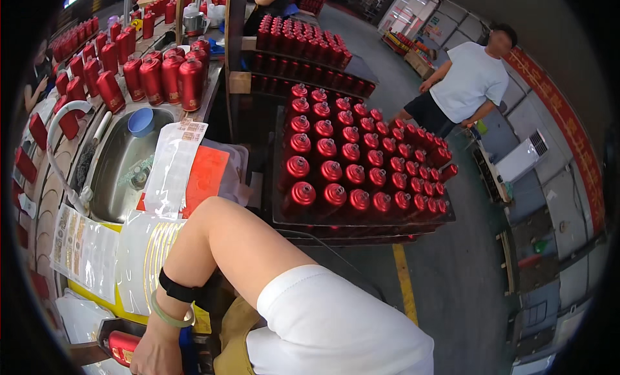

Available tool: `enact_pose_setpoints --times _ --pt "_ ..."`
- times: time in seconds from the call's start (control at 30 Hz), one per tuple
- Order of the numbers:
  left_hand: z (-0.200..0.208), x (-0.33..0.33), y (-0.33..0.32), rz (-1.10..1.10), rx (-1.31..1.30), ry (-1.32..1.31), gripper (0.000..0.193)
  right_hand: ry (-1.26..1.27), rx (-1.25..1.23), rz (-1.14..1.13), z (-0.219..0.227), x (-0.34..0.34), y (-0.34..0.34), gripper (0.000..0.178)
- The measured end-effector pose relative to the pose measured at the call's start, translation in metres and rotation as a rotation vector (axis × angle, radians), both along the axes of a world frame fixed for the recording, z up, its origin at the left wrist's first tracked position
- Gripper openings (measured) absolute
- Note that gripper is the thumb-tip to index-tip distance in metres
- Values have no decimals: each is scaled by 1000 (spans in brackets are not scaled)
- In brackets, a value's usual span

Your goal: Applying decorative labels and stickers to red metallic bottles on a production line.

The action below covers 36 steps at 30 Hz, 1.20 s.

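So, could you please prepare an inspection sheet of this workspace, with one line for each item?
Surface: brown slatted bench with rectangular stainless-steel sink.
Job's things: glossy red bottle near the lower edge; translucent printed plastic sheet.
Clutter: round blue bowl in the sink; flat orange-red sheet right of it.
Hands: bare right hand beside the bottle, grip unclear; left hand not in view.
Cables: thin dark curved line, possibly a cable, near the stacked bottles.
Surroundings: stacked glossy red bottles; person in white short-sleeved top; yellow floor line.
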<state>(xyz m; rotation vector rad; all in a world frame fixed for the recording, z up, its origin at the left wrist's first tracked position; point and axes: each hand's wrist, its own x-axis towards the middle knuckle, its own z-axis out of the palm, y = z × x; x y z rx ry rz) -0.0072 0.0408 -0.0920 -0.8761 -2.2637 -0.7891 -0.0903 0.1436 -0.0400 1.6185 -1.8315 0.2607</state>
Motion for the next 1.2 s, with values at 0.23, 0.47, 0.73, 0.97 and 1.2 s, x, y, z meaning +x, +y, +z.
enact_pose_setpoints --times 0.23,0.47,0.73,0.97,1.2 --pt "-4 -2 7 23 5 -10 75 -102 -396 -55 -39 -61 15 7" --pt "-14 1 8 76 35 -31 76 -529 -426 288 -52 0 19 17" --pt "-18 -3 2 101 49 -37 77 -153 -450 221 -38 -8 12 13" --pt "8 -14 20 -56 -6 20 78 -509 -910 -146 -103 -131 18 12" --pt "-1 -8 -40 48 -65 -56 79 -550 -521 -101 -28 39 77 18"
